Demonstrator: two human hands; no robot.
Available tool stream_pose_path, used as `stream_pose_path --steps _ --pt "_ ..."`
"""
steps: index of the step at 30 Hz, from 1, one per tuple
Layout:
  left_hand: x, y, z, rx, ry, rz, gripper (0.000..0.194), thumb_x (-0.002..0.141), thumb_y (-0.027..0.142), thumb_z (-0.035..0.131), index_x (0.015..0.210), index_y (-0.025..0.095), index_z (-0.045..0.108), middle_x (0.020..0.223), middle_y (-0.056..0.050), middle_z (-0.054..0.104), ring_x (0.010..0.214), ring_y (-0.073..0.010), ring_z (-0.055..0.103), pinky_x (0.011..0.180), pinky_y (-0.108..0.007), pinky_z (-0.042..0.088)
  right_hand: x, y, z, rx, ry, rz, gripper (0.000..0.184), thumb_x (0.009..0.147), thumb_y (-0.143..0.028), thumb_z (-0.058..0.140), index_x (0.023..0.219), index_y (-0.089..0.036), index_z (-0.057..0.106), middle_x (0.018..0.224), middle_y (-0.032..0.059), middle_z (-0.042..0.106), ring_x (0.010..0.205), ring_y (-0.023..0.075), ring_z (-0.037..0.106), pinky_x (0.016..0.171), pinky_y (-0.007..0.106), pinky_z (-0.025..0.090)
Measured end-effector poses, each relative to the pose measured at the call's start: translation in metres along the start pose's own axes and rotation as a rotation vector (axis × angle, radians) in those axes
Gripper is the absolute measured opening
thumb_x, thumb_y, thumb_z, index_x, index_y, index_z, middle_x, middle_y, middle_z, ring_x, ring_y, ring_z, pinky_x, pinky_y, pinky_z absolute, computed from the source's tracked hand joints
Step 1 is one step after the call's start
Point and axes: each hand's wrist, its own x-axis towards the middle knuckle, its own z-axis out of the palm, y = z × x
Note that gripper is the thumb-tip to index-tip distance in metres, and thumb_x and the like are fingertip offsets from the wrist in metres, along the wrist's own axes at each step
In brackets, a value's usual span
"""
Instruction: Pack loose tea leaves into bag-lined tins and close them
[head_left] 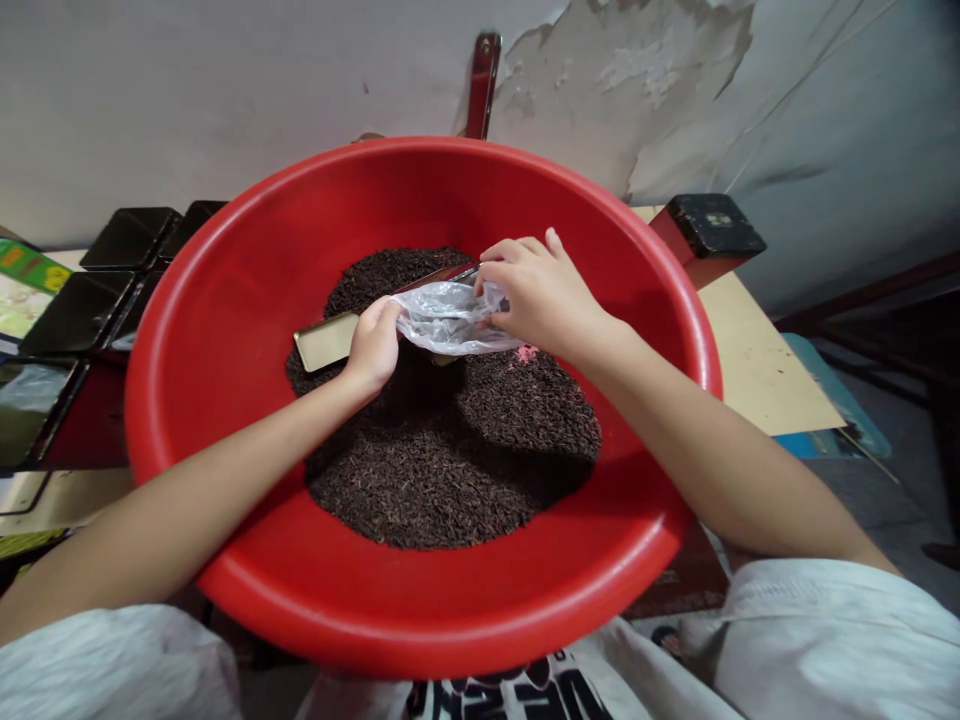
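Note:
A clear plastic bag point(454, 312) is stretched between my hands, above dark dried leaves like loose tea point(420, 480). My left hand point(373, 345) grips the bag's left side, thumb on top. At the opposite side my right hand point(536, 290) pinches the bag's edge, with its other fingers raised. Behind the bag shows the dark red edge of a tin point(442, 277), mostly hidden. A tin lid point(328, 342), pale inside, lies on the leaves next to my left hand. All this is within a big red basin point(225, 300). A small pink piece point(526, 354) rests on the leaves.
Several dark tins point(82, 310) stand left of the basin, some with plastic inside, near a green and yellow packet point(30, 268). To the right, a red tin with a black lid point(716, 225) sits on a pale board point(765, 350). A peeling wall point(262, 80) closes off the back.

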Motion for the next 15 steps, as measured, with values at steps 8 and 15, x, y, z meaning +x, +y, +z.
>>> stream_pose_path --steps 8,15 --pt "-0.003 0.009 0.003 -0.085 -0.055 -0.185 0.032 0.092 0.014 0.037 0.063 0.015 0.050 0.047 0.004 0.049 0.037 -0.0081 0.047 0.043 -0.017 0.039 0.021 0.026 0.030 0.443 0.323 0.366 0.023 0.086 -0.027 0.054 0.066 -0.018 0.046 0.069 0.0010 0.052 0.074 0.0159 0.053 0.080 0.035 0.045" --pt "-0.002 0.005 0.002 -0.159 -0.039 -0.234 0.037 0.095 0.012 0.034 0.062 0.014 0.050 0.048 0.003 0.052 0.038 -0.0077 0.049 0.043 -0.018 0.041 0.027 0.021 0.064 1.148 0.345 0.779 0.031 0.090 -0.041 0.049 0.068 -0.019 0.047 0.064 -0.0017 0.051 0.069 0.0134 0.057 0.072 0.028 0.047"
